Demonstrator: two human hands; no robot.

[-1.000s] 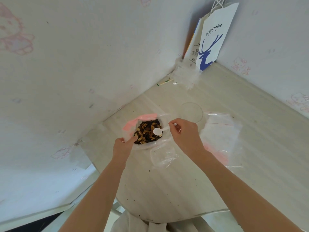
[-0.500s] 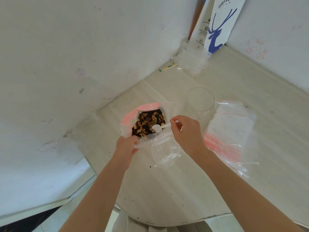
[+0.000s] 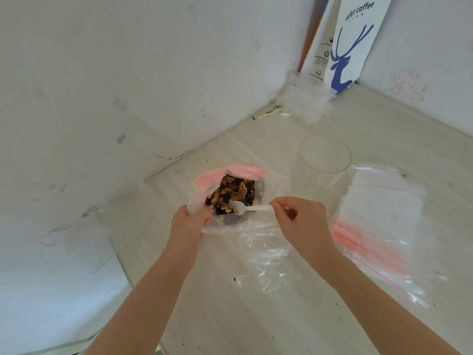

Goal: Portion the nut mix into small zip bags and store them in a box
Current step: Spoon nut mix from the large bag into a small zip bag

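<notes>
An open clear bag of nut mix (image 3: 231, 194) with a pink-tinted rim stands on the pale table (image 3: 256, 316). My left hand (image 3: 188, 224) grips its near left edge and holds the mouth open. My right hand (image 3: 302, 221) pinches the handle of a small white plastic spoon (image 3: 245, 207), whose bowl lies in the nuts. A small clear zip bag (image 3: 266, 249) lies crumpled on the table just in front of the nut bag, under my right hand.
A clear round container (image 3: 323, 160) stands behind my right hand. A stack of flat zip bags with red strips (image 3: 378, 226) lies to the right. A white paper coffee bag (image 3: 350, 42) leans in the corner, with crumpled plastic (image 3: 304, 103) before it. Walls close off left and back.
My left hand has slid down from the bag's rim to its near left edge. The spoon has dipped lower into the nuts. The camera has moved closer.
</notes>
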